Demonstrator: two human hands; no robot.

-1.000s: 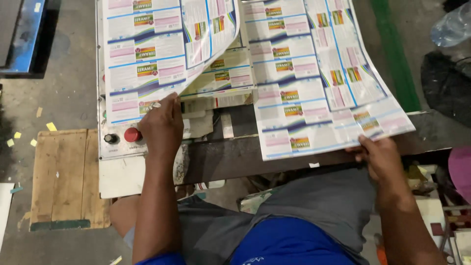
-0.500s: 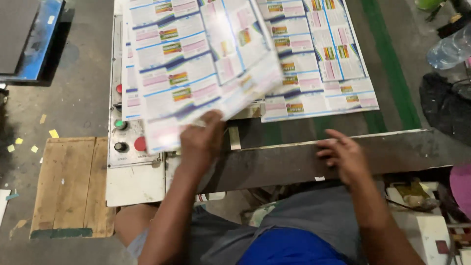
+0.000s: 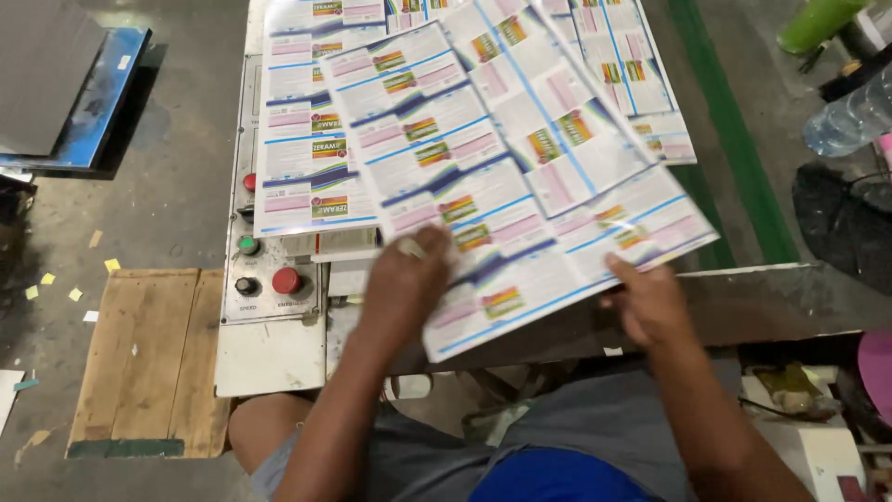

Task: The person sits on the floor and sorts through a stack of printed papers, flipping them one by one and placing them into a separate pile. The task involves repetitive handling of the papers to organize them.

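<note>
Head view: both hands hold 1 large printed sheet [image 3: 520,186] covered in rows of labels, tilted above the machine table [image 3: 762,302]. Left hand [image 3: 404,279] has its fingers closed over the sheet's near left edge; right hand [image 3: 650,302] pinches the near right edge, thumb on top. More printed sheets [image 3: 307,139] lie flat beneath on the table. Just left of the left hand sits a control panel [image 3: 269,279] with a red button [image 3: 286,280] and a green button [image 3: 247,244]
</note>
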